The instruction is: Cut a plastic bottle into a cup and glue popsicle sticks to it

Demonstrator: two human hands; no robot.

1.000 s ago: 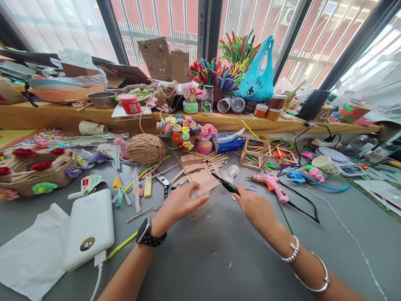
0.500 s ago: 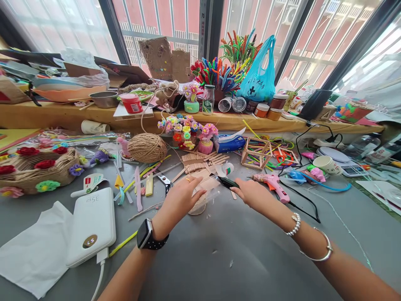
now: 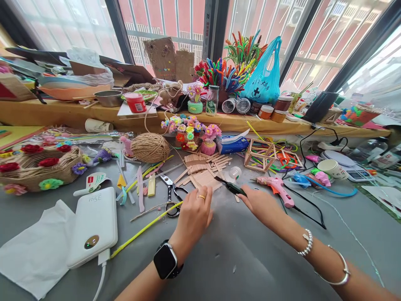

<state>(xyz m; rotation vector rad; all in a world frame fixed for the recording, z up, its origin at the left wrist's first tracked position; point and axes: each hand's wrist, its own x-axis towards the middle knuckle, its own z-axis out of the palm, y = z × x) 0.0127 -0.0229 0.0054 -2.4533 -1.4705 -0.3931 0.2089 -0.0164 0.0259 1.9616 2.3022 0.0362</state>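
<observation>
My right hand [image 3: 257, 205] is closed around the dark green handle of a knife [image 3: 233, 188], its dark pointed blade aimed left over the craft sticks. My left hand [image 3: 194, 213], with a ring, is lowered over the grey table. Its fingers are bent and pressed together; whatever lies under them is hidden. Black-handled scissors [image 3: 171, 192] lie just left of it, and a yellow pipe cleaner [image 3: 144, 229] runs up to it. Wooden craft sticks [image 3: 200, 167] are spread beyond both hands. A clear plastic cup-like piece [image 3: 235, 172] lies beyond the knife.
A pink glue gun [image 3: 277, 188] with a black cord lies at the right. On the left are a white power bank [image 3: 94, 228], a twine ball [image 3: 150, 147] and a flower-trimmed basket [image 3: 67, 165]. Stick frames [image 3: 260, 154] stand behind, below a crowded window ledge [image 3: 175, 121].
My left hand has drawn back towards me, away from the knife, and its fingers have come together. The scissors and more craft sticks now show. The clear plastic between my hands is no longer visible there.
</observation>
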